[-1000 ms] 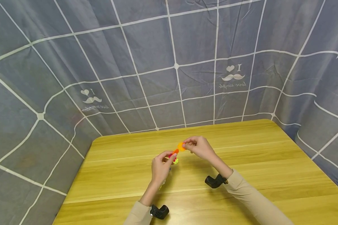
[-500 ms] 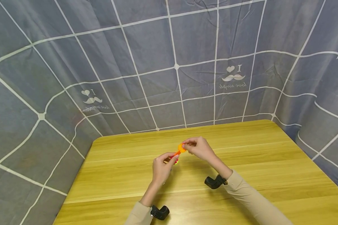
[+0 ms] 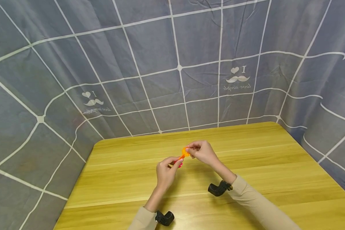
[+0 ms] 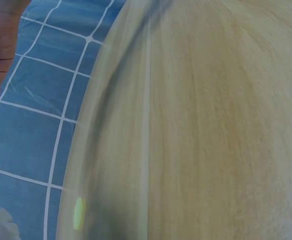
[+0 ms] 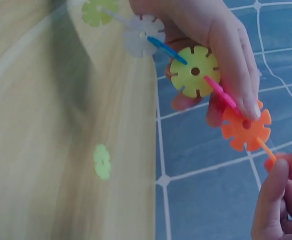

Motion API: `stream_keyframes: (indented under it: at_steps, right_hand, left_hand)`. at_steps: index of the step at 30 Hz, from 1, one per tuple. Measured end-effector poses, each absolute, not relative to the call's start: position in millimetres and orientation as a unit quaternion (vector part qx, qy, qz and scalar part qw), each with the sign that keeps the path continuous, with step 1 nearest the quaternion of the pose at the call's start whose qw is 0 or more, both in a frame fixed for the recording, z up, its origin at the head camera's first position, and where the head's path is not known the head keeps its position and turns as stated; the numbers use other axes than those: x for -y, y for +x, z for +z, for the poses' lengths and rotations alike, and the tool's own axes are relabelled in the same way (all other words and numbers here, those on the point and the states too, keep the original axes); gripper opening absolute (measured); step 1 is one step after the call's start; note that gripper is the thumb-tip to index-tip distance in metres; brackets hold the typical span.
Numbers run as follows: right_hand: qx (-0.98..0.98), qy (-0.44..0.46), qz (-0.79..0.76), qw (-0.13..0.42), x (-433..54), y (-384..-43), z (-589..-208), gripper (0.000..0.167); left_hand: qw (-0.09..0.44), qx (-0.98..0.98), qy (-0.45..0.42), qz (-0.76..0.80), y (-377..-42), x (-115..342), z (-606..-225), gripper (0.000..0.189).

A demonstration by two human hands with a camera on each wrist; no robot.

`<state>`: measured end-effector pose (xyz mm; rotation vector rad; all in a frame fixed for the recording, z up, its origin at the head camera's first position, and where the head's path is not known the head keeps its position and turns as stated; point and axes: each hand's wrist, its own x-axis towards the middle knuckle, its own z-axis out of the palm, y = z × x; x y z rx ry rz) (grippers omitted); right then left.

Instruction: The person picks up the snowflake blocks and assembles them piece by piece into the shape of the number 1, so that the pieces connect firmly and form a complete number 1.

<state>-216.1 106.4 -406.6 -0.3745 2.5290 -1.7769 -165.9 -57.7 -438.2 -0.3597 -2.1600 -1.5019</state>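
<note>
My left hand grips an orange notched disc, the near end of a chain of slotted snowflake discs. Behind it follow a pink disc, a yellow-green disc, a blue disc, a white disc and a green disc. Between thumb and fingertips, my right hand pinches a yellow-orange disc, seen edge-on in the right wrist view, its edge right at the orange disc's rim. From above, the left hand hides most of the chain.
A wooden table lies beneath both hands, with a grey-blue gridded curtain around its back and sides. Another yellow-green disc shows against the tabletop. Each wrist wears a black camera mount.
My left hand has shifted slightly right and turned, and the chain's tail has slipped out of the head view behind it. The orange and yellow-orange discs now overlap in line; the right hand barely moved.
</note>
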Motion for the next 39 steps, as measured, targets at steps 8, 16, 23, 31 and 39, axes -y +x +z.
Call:
stream_keyframes:
  at_steps: [8,16,23,31,39]
  right_hand:
    - [-0.802,-0.091,-0.59,0.032,-103,-216,-409,0.015]
    - [-0.788,-0.075,-0.608,0.07,-106,-220,-413,0.02]
    - [-0.784,-0.056,-0.611,0.096,-107,-222,-412,0.022]
    - [-0.789,-0.058,-0.604,0.099,-109,-220,-413,0.022]
    - [-0.796,-0.038,-0.595,0.106,-107,-222,-414,0.02]
  left_hand:
    - [0.258,0.776,-0.139,-0.558,-163,55,-439,0.006]
    - [0.271,0.77,-0.152,-0.557,-164,54,-443,0.004]
    - [0.275,0.768,-0.161,-0.555,-164,54,-444,0.004]
    - [0.286,0.766,-0.174,-0.549,-164,52,-446,0.006]
    - [0.283,0.765,-0.171,-0.552,-175,51,-466,0.005]
